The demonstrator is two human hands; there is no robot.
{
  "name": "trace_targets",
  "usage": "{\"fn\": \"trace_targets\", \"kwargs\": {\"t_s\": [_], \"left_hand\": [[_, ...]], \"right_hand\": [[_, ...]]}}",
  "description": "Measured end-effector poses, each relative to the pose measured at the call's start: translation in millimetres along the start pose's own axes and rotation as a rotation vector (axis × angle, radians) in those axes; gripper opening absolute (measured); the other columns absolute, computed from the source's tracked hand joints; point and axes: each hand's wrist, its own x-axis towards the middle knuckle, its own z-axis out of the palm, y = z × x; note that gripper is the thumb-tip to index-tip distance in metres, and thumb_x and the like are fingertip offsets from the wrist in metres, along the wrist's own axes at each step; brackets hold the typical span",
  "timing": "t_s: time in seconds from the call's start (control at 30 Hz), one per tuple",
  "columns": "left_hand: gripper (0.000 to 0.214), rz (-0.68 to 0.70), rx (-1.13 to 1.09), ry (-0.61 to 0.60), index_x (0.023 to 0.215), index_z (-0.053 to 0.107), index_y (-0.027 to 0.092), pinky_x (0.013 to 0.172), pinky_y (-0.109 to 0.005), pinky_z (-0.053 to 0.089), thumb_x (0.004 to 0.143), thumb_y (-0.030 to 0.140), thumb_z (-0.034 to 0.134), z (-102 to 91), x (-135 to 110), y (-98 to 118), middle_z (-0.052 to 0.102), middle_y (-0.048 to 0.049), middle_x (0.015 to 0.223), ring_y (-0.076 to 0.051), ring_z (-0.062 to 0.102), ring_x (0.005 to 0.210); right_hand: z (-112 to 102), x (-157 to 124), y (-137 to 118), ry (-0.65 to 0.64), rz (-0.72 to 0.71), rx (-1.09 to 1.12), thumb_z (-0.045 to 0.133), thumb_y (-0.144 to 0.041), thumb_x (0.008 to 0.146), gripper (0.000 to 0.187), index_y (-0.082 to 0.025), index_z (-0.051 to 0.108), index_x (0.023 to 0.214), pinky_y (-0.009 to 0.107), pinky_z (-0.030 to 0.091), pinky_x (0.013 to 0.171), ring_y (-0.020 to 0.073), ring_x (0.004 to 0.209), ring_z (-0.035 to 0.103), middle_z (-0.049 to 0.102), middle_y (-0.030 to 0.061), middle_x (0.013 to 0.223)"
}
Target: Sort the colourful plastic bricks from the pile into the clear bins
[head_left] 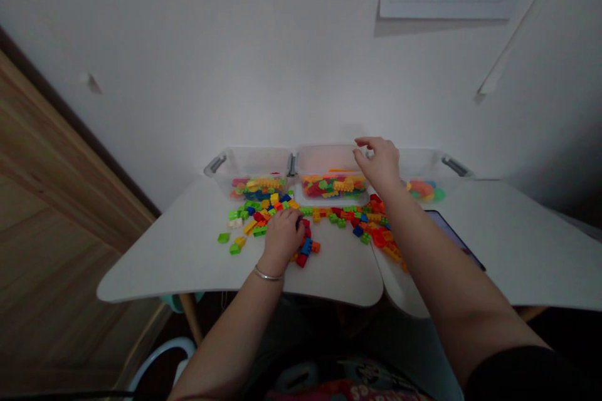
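My left hand (283, 235) is low over the white table, its fingers curled down among loose toy bricks. A dark brick (300, 221) shows between thumb and forefinger; the other fingertips are hidden. Close beside it lie a blue brick (306, 246) and a red brick (301, 260). Raised at the right end of the middle clear box (329, 160), my right hand (380, 163) has thumb and forefinger apart with nothing visible between them. That box holds red, green, yellow and orange bricks. Under my right forearm, more orange and red bricks (383, 238) lie in a heap.
A left clear box (256, 160) and a right clear box (423, 163) flank the middle one against the wall, both with colourful pieces inside. Green bricks (224, 238) are scattered at the left. A tablet or phone (454, 238) lies right of my forearm. Two tabletops meet near the centre.
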Motion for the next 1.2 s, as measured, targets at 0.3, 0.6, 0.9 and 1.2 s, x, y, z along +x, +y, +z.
{"fn": "trace_targets", "kwargs": {"t_s": [0.3,0.6,0.9,1.2], "left_hand": [[0.025,0.030,-0.008,0.011,0.105,0.068,0.017,0.093,-0.041,0.048,0.088,0.020,0.051,3.1,-0.5,-1.5,0.070,-0.0091,0.108,-0.025,0.061,0.102],[0.023,0.021,-0.001,0.033,0.104,0.068,0.017,0.094,-0.040,0.047,0.088,0.021,0.051,4.8,-0.4,-2.2,0.070,-0.0082,0.108,-0.025,0.060,0.103],[0.023,0.014,0.005,0.023,0.103,0.068,0.018,0.093,-0.040,0.048,0.088,0.021,0.051,3.7,0.2,-0.4,0.071,-0.0082,0.106,-0.026,0.061,0.102],[0.024,0.023,0.005,0.009,0.104,0.068,0.017,0.093,-0.040,0.048,0.088,0.021,0.051,1.8,0.4,-0.2,0.071,-0.0086,0.106,-0.026,0.061,0.102]], "right_hand": [[25.1,-102.1,-29.6,-0.285,-0.200,0.175,0.056,-0.023,0.086,0.022,-0.019,0.069,0.103,0.037,0.045,0.092,0.0233,0.101,0.059,0.070,0.0086,0.104],[46.2,-145.5,-38.2,-0.574,-0.321,-0.024,0.059,-0.020,0.084,0.041,-0.018,0.062,0.124,0.042,0.040,0.102,0.0266,0.114,0.051,0.062,0.0102,0.125],[44.6,-144.5,-35.5,-0.543,-0.304,-0.081,0.059,-0.024,0.086,0.021,-0.020,0.068,0.104,0.040,0.041,0.095,0.0258,0.106,0.053,0.065,0.0098,0.110],[35.1,-141.0,-29.0,-0.535,-0.238,-0.189,0.060,-0.037,0.087,0.019,-0.020,0.068,0.086,0.040,0.043,0.087,0.0266,0.095,0.053,0.065,0.0098,0.093]]}}
